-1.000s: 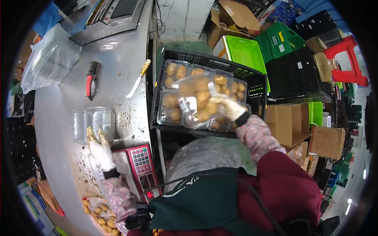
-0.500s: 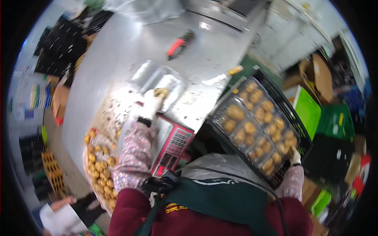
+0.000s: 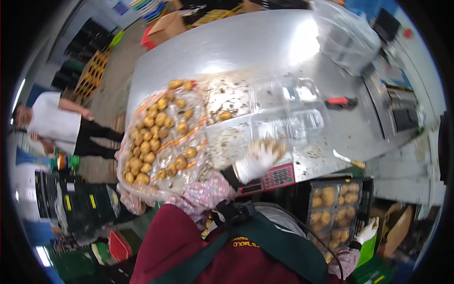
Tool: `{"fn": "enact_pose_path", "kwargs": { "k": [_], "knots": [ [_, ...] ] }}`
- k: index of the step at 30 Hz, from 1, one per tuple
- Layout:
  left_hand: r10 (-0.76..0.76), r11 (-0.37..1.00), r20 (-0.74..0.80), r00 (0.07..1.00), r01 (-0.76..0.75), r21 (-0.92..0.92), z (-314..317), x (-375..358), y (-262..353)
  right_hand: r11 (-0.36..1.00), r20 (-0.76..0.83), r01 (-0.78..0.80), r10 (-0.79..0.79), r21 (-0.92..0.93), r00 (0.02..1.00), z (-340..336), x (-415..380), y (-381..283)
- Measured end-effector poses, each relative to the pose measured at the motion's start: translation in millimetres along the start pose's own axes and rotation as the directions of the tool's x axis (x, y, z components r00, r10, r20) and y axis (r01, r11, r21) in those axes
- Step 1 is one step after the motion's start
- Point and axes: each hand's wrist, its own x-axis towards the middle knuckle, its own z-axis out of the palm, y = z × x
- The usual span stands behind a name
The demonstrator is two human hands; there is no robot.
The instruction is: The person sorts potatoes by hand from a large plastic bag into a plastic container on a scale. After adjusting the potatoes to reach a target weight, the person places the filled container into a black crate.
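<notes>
Half-open left hand (image 3: 259, 161), nothing seen in it, beside scale (image 3: 279, 178). Open clear clamshell (image 3: 309, 124) at 1 o'clock — thin walls probably dent, so light rim touch best. Bagged potatoes (image 3: 149, 137) at 9; stray potato (image 3: 225, 115) at 11, dirt around it. Right hand (image 3: 367, 231) at black crate (image 3: 367, 199), hold unclear. Knife (image 3: 341, 156) at 3, red-handled cutter (image 3: 339, 101) at 2 — blades worth avoiding.

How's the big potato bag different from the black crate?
The bag is see-through and crumply; the crate is black with straight sides. The bag's potatoes lie loose, but the crate's potatoes sit in clear boxes. Both hold lots of potatoes.
</notes>
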Motion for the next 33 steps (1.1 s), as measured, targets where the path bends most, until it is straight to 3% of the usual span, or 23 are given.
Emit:
{"fn": "enact_pose_path", "kwargs": {
  "k": [1,4,6,7,8,10,12,14,15,16,18,19,21,22,24,25,26,27,28,29,30,32,33],
  "knots": [
    [-0.003,1.000,0.149,0.989,0.003,0.005,-6,-23,5,1.000,0.028,0.026,-0.026,0.016,0.999,21,3,-32],
    [-0.036,0.999,0.316,0.948,0.022,0.049,-1,-70,16,0.985,0.118,0.160,-0.166,0.059,0.979,76,19,-90],
    [-0.124,0.981,0.295,0.948,0.162,-0.108,6,-87,23,0.971,0.219,0.237,-0.235,0.021,0.947,110,30,-123],
    [-0.204,0.936,0.100,0.974,0.224,-0.270,-5,-85,26,0.962,0.249,0.266,-0.272,0.057,0.930,126,31,-143],
    [-0.220,0.904,0.064,0.973,0.228,-0.361,-20,-88,22,0.955,0.266,0.289,-0.296,0.067,0.917,140,31,-163],
    [-0.297,0.821,0.194,0.935,0.354,-0.447,-37,-122,10,0.926,0.311,0.334,-0.374,0.175,0.874,161,23,-212],
    [-0.518,0.769,0.047,0.854,0.489,-0.411,-46,-175,-17,0.892,0.333,0.382,-0.446,0.241,0.831,181,9,-257],
    [-0.839,0.477,0.179,0.514,0.853,-0.211,-58,-233,-60,0.855,0.383,0.381,-0.503,0.351,0.775,197,-25,-313],
    [-0.919,0.393,-0.036,0.392,0.919,-0.025,-42,-274,-86,0.857,0.410,0.341,-0.491,0.387,0.769,207,-43,-340],
    [-0.920,0.389,0.164,0.355,0.871,0.300,-84,-270,-121,0.854,0.412,0.353,-0.499,0.382,0.762,218,-58,-360],
    [-0.900,0.297,-0.076,0.429,0.732,0.614,-81,-307,-178,0.778,0.471,0.490,-0.628,0.393,0.619,238,-86,-399],
    [-0.913,0.285,-0.042,0.406,0.708,0.646,-79,-324,-209,0.772,0.470,0.504,-0.635,0.387,0.613,247,-102,-417],
    [-0.935,0.272,0.037,0.351,0.649,0.710,-73,-346,-260,0.682,0.488,0.509,-0.731,0.525,0.476,267,-138,-452],
    [-0.945,0.271,0.083,0.316,0.613,0.742,-70,-356,-279,0.675,0.487,0.522,-0.738,0.521,0.468,277,-156,-467],
    [-0.939,0.282,0.089,0.332,0.599,0.749,-49,-381,-314,0.633,0.470,0.524,-0.774,0.571,0.424,293,-190,-492],
    [-0.932,0.294,0.110,0.345,0.544,0.786,-48,-382,-325,0.562,0.450,0.619,-0.822,0.548,0.348,297,-205,-505],
    [-0.924,0.306,0.134,0.358,0.484,0.820,-47,-385,-331,0.557,0.452,0.627,-0.825,0.546,0.339,301,-219,-516],
    [-0.926,0.307,0.137,0.352,0.491,0.815,-59,-378,-330,0.528,0.473,0.644,-0.836,0.554,0.279,304,-233,-525],
    [-0.939,0.332,0.194,0.283,0.608,0.722,-84,-361,-327,0.501,0.495,0.658,-0.841,0.562,0.218,306,-250,-534],
    [-0.941,0.336,0.258,0.221,0.713,0.616,-100,-351,-325,0.519,0.498,0.591,-0.840,0.618,0.217,308,-270,-543],
    [-0.940,0.337,0.261,0.219,0.715,0.613,-104,-352,-324,0.519,0.500,0.593,-0.839,0.615,0.215,311,-288,-550],
    [-0.881,0.290,0.433,0.189,0.940,0.180,-107,-359,-309,0.474,0.538,0.615,-0.838,0.630,0.095,315,-321,-559],
    [-0.896,0.403,0.226,0.383,0.914,0.047,-100,-370,-293,0.527,0.591,0.550,-0.803,0.648,0.073,317,-340,-565]
  ]
}}
